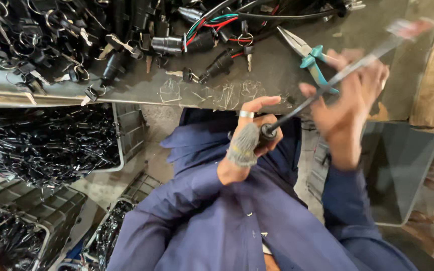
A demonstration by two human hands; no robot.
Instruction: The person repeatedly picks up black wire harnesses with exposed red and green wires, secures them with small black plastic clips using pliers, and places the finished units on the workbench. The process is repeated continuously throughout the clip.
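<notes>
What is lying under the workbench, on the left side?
Under the workbench a grey crate is heaped with black wired parts. More crates sit lower down. What lies beneath the heap is covered.

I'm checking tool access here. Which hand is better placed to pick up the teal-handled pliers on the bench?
Probably the right hand: it hovers beside the pliers, though it holds a screwdriver. The left hand grips a small black part lower down.

Small workshop, probably for assembling or repairing vehicle ignition switches. Evidence: scuffed metal workbench (277,70) scratched with chalk marks; heap of black lock cylinders, keys and wired switches (126,35) on it; teal-handled pliers (310,60) lying there; grey plastic crates (41,200) of black parts on the concrete floor (161,120); blue work overalls (227,221).
</notes>
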